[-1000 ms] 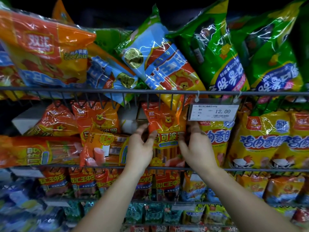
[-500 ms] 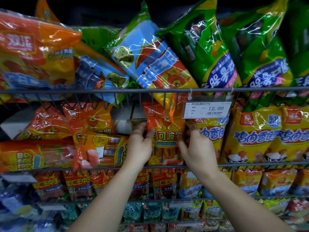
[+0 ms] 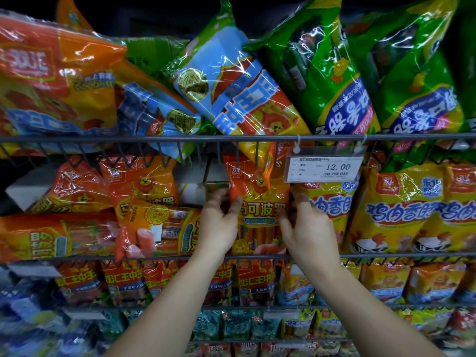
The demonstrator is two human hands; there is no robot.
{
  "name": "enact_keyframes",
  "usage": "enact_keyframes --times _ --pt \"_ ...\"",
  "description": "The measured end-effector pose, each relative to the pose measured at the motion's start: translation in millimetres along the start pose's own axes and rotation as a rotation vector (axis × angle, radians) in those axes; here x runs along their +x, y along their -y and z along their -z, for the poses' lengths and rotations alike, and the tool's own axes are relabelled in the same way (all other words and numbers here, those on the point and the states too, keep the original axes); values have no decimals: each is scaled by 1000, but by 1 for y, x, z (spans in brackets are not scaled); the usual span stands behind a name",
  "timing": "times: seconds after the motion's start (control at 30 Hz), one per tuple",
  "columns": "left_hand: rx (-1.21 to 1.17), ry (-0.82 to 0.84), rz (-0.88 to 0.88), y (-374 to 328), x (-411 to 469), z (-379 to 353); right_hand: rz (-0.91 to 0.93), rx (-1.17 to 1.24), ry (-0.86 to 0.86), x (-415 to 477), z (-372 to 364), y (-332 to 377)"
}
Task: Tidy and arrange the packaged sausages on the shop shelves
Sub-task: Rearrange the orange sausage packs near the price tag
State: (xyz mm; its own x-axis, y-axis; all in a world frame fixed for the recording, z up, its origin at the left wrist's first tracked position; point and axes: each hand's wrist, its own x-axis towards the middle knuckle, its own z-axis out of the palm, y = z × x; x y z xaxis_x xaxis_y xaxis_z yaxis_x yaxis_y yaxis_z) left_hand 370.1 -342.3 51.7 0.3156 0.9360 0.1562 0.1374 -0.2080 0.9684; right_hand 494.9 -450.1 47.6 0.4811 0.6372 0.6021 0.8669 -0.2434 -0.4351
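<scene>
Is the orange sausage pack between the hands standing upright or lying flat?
Upright. The orange sausage pack stands on the wire shelf, printed front facing out, left hand and right hand gripping its sides.

Both bare forearms reach up and forward. The left hand [image 3: 219,222] and right hand [image 3: 309,228] face each other, fingers raised, clasping an orange pack [image 3: 257,202] from either side.

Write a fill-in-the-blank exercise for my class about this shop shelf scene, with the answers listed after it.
1. The left hand and right hand grip one ____ sausage packet by its sides.
2. The price tag reads ____.
3. The packets above the tag are mostly ____.

Answers: orange; 12.00; green
</scene>
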Motion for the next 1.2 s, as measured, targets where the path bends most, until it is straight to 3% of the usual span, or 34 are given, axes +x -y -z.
enact_keyframes --times 0.33,0.6,0.73,0.93,1.2 --pt "120 -207 -278 -7 -19 37 157 32 -162 -14 3 2" --pt "164 -460 -393 5 -38 101 298 26 -32 -26 -17 45" --pt "377 -544 -415 13 -31 133 294 56 103 -28 -35 67" --pt "384 -224 -131 35 -23 155 260 26 205 -28 -56 90" --pt "427 -63 -105 37 -9 168 166 19 239 -29 -72 102"
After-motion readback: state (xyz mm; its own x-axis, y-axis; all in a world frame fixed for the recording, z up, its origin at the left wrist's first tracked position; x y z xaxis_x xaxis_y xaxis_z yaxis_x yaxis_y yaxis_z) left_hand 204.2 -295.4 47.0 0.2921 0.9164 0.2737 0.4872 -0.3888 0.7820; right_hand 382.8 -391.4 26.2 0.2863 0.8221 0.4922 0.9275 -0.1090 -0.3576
